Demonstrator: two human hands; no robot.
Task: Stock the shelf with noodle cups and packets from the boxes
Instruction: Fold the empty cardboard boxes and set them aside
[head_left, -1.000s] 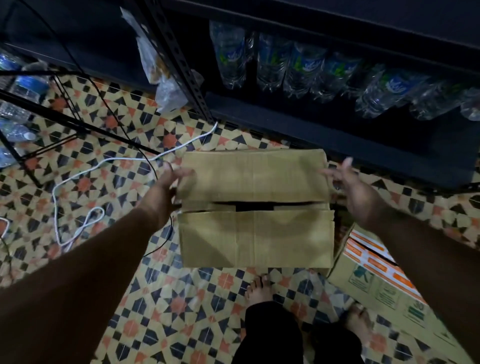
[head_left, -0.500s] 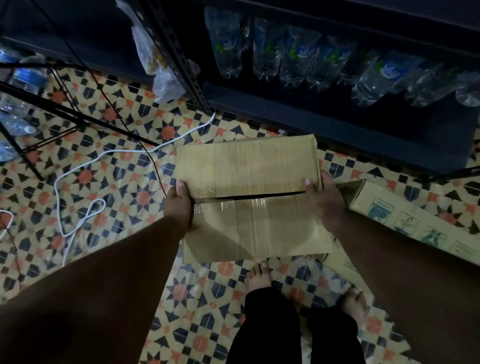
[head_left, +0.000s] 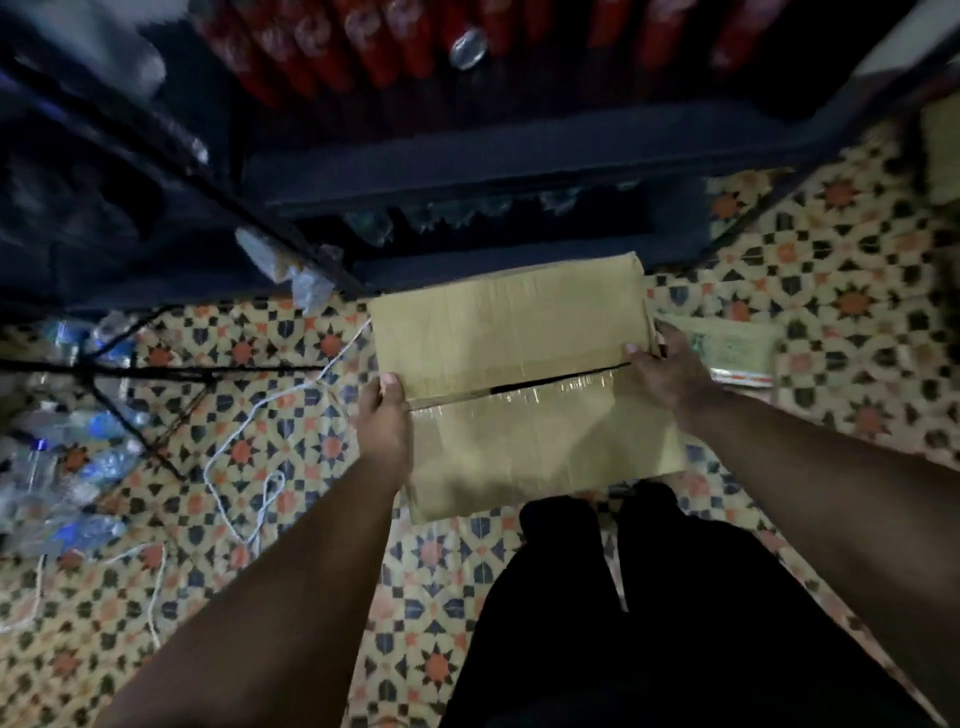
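Note:
A brown cardboard box (head_left: 509, 332) with its two top flaps closed and shiny tape along the seam is held up in front of me, above the tiled floor. My left hand (head_left: 382, 421) grips its left side with the thumb on top of the flap. On the opposite side my right hand (head_left: 665, 371) grips the edge, thumb on top near the seam. A narrow dark gap shows between the flaps. What is inside the box is hidden. The dark metal shelf (head_left: 467, 166) stands straight ahead.
Red bottles (head_left: 395, 47) fill the upper shelf. A second printed carton (head_left: 727, 348) lies on the floor to the right. A white cord (head_left: 244, 457) trails across the patterned tiles at left, near water bottles (head_left: 67, 457) on a wire rack. My dark-trousered legs are below the box.
Both hands closed on the box's sides and lifted it off the floor. My view has risen and tilted, bringing the red bottles on the higher shelf into sight.

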